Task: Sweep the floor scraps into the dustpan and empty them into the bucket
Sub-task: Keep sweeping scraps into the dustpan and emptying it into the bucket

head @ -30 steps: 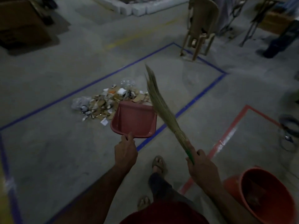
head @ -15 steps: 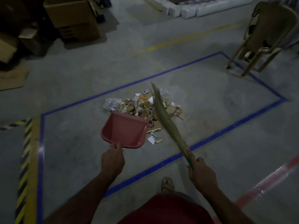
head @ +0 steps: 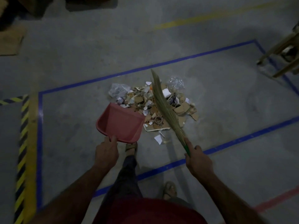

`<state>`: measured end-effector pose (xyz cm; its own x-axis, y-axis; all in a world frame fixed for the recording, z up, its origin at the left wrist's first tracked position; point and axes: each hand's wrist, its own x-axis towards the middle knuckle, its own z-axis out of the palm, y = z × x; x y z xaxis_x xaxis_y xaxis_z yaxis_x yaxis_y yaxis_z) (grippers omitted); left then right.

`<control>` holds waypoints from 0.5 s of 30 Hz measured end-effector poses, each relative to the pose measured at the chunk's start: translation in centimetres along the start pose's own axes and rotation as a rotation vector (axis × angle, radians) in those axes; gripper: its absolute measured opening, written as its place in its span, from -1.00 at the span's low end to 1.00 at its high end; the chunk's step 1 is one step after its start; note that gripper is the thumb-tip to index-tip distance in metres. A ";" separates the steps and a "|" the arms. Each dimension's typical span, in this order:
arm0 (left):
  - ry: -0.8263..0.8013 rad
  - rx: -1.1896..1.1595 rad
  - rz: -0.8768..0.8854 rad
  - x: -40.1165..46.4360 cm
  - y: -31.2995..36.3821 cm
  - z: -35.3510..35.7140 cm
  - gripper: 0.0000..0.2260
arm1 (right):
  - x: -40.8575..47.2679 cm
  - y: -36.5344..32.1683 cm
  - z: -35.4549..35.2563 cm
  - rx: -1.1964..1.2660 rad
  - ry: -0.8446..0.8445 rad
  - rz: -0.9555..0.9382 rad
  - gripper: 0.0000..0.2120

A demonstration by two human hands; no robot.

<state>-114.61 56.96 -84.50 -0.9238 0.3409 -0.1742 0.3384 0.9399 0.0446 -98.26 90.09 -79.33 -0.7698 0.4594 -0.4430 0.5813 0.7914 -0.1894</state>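
A pile of scraps (head: 182, 107), cardboard bits, paper and clear plastic, lies on the concrete floor inside a blue tape rectangle. My left hand (head: 106, 153) grips the near edge of a red dustpan (head: 120, 124), whose far lip sits at the pile's left side. My right hand (head: 198, 160) holds the green handle of a grass broom (head: 163, 104). The broom's bristles slant up across the middle of the pile. The bucket is out of view.
Blue tape lines (head: 242, 139) frame the work area, with a yellow and black hazard stripe (head: 22, 143) at the left. A wooden chair (head: 283, 57) stands at the far right. Cardboard boxes (head: 11, 38) lie at the top left. My feet (head: 131, 147) stand just behind the dustpan.
The view has swung left and closer to the pile, and the red bucket has left the frame. The dustpan moved from behind the pile to its left edge. One foot has stepped forward.
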 end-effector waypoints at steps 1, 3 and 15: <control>-0.020 0.000 0.001 1.7 -1.0 0.1 -0.68 | 1.1 -1.1 0.2 0.012 -0.013 0.014 -0.32; -0.054 -0.012 -0.018 5.0 -3.1 -0.1 -0.73 | 3.2 -3.5 0.4 0.004 -0.041 0.028 -0.32; -0.302 -0.010 -0.077 17.3 -12.7 1.5 -0.71 | 15.2 -15.6 2.6 0.058 -0.243 -0.002 -0.33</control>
<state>-134.62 50.92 -89.53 -0.8510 0.2497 -0.4620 0.2666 0.9633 0.0296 -118.36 83.73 -85.37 -0.6887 0.3421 -0.6393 0.5996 0.7644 -0.2370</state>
